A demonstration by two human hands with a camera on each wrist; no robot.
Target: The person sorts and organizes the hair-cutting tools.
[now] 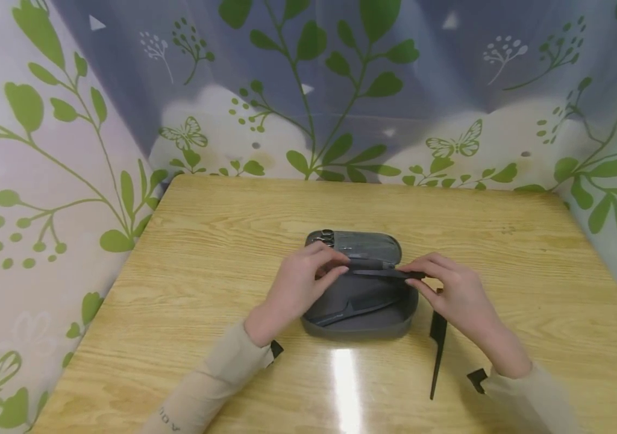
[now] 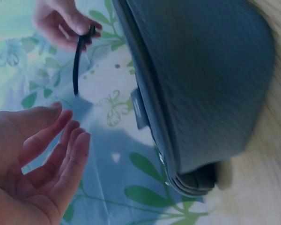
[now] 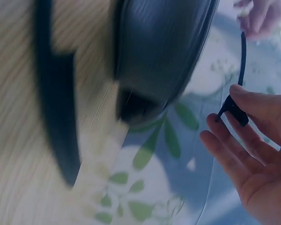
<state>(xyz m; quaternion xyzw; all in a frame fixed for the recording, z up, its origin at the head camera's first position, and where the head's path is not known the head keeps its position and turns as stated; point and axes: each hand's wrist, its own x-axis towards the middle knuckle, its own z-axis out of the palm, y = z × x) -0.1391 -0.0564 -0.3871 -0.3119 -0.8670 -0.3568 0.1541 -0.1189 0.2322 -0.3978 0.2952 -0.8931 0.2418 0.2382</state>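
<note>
L hand [image 1: 304,274] is just beside one end of a thin dk tool [image 1: 381,273]; fingers bent a bit, thumb apart from them, holding nothing, and the L wrist view shows a gap btwn fingertips and the tool's tip. R hand [image 1: 457,295] pinches the tool's other end btwn thumb and fingers, w/ the rest of the fingers loosely bent. Tool is held up approx level over the grey case [image 1: 360,331], which lies unzipped on the wood table [image 1: 205,259], mid-area, lid back on the far side. Lid has a see-thru pocket [image 1: 368,244] w/ scissors [image 1: 326,237] at its L end, only the handle rings clear. A 2nd long dk item [image 1: 349,311] lies at a slant in the case's near half; can't tell exact type. Blk tail comb [image 1: 437,337] is on the table just R of the case, tail pointing to the near edge, partly under the R hand in the head view. Beige sleeves [image 1: 227,361] on both arms, a small blk piece [image 1: 477,381] by each cuff. Behind the table hangs a backdrop [image 1: 352,138] w/ grn leaves and butterflies, blue and pale areas
</note>
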